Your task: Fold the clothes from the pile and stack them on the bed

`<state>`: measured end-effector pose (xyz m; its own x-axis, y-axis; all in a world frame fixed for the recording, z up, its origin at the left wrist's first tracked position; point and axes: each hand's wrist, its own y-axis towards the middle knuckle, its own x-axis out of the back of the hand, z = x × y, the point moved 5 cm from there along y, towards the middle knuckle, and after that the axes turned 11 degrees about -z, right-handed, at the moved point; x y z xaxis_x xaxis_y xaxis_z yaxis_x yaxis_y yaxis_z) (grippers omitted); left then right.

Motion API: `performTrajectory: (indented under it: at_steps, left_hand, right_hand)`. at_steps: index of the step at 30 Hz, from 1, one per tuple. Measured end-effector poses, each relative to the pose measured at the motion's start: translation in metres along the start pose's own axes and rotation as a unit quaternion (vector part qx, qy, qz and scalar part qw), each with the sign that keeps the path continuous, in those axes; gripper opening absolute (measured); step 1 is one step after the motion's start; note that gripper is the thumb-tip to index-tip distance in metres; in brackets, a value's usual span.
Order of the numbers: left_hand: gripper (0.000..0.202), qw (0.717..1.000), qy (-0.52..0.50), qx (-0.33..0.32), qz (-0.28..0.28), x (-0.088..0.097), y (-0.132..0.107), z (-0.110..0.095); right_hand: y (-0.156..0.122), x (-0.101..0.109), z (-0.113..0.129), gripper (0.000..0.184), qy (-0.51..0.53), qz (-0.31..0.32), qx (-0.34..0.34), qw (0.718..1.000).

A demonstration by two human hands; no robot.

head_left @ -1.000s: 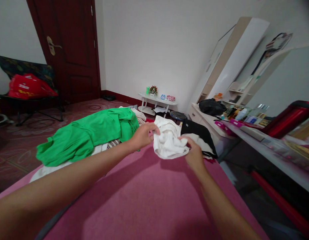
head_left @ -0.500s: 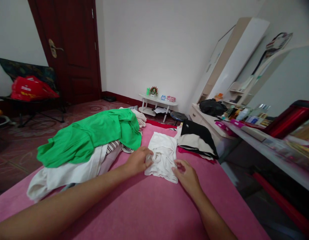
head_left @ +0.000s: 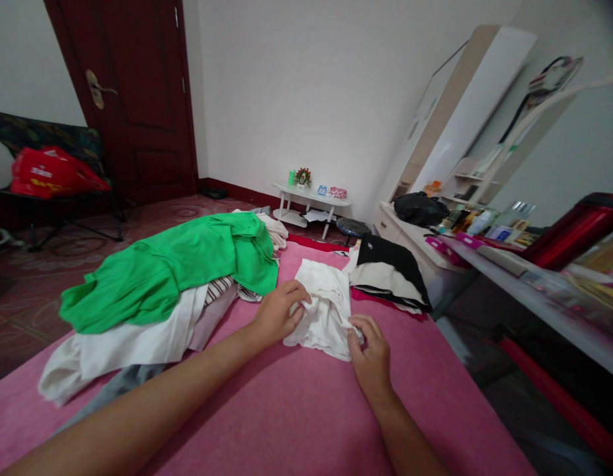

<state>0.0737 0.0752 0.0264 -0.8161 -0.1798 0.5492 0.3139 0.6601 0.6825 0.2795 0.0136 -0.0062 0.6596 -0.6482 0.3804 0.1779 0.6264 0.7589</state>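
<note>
White garment (head_left: pixel 323 311) was up in the air between both hands a second ago, and now it's lying on the pink bedsheet (head_left: pixel 286 410), right between them. Left hand (head_left: pixel 281 311) has thumb and fingers pinched on a rucked-up bit at its left side, right hand (head_left: pixel 373 354) is pinching the near right corner, so the hands are apart but each has hold of cloth. Can't tell exactly what kind of garment it is. Looks to me like the straightening part of a fold: the far half is fairly flat, but the middle is rumpled. I'd say the next move calls for drawing those edges out evenly before any further crease goes in. Just beyond the right hand sits a folded black garment (head_left: pixel 393 258) with a beige one (head_left: pixel 385 281) against it, and off past the left forearm there's a loose green garment (head_left: pixel 182 264) heaped over white cloth (head_left: pixel 137 344).
</note>
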Motion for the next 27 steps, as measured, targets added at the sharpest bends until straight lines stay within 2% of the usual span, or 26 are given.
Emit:
performTrajectory:
  at_steps: [1,3,6,7,9,11,13,15,16,19,20,23,25,27]
  left_hand:
    - [0.026,0.999,-0.015,-0.029,0.001,0.007,0.000,-0.005]
    - [0.028,0.996,-0.022,-0.071,0.039,0.012,-0.005,-0.012]
    - [0.027,0.990,-0.019,-0.069,0.121,0.005,-0.020,-0.010]
    - [0.027,0.990,-0.027,-0.049,0.126,0.001,-0.024,-0.007]
    - [0.026,0.995,-0.048,0.016,0.089,-0.004,-0.029,0.003]
    - [0.024,0.991,-0.072,0.111,0.030,-0.008,-0.031,0.016]
    - [0.023,0.973,-0.096,0.212,-0.003,-0.015,-0.033,0.032]
    - [0.030,0.955,-0.104,0.277,0.006,-0.022,-0.036,0.046]
    - [0.030,0.952,-0.097,0.288,0.024,-0.025,-0.036,0.050]
    - [0.013,0.966,-0.017,0.247,0.072,-0.019,-0.022,0.049]
    - [0.010,0.974,0.021,0.218,0.062,-0.013,-0.012,0.044]
    - [0.018,0.988,0.089,0.128,-0.017,-0.002,0.024,0.021]
    - [0.020,0.992,0.081,0.092,-0.035,-0.014,0.042,0.009]
    - [0.036,0.992,0.081,0.092,-0.013,-0.039,0.049,0.008]
  right_hand:
    - [-0.001,0.003,0.003,0.017,0.008,-0.005,0.015,1.000]
    - [-0.003,0.002,0.009,0.017,0.003,0.038,0.036,0.999]
    - [-0.008,-0.005,0.011,0.015,-0.039,0.134,0.024,0.990]
    - [-0.008,-0.007,0.010,0.015,-0.052,0.148,0.013,0.987]
    - [-0.008,-0.009,0.007,0.021,-0.076,0.144,-0.010,0.987]
    - [-0.008,-0.010,0.003,0.023,-0.091,0.125,-0.038,0.987]
    - [-0.008,-0.011,-0.001,0.017,-0.089,0.111,-0.072,0.987]
    - [-0.008,-0.013,-0.004,0.017,-0.079,0.117,-0.092,0.986]
    - [-0.008,-0.014,-0.006,0.021,-0.076,0.126,-0.094,0.985]
    - [-0.002,-0.018,-0.012,0.038,-0.080,0.158,-0.111,0.978]
    - [0.002,-0.019,-0.015,0.042,-0.083,0.168,-0.128,0.974]
    - [0.016,-0.030,-0.023,0.045,-0.106,0.222,-0.167,0.955]
    - [0.025,-0.039,-0.023,0.044,-0.145,0.264,-0.159,0.940]
    - [0.033,-0.048,-0.021,0.039,-0.179,0.290,-0.137,0.930]
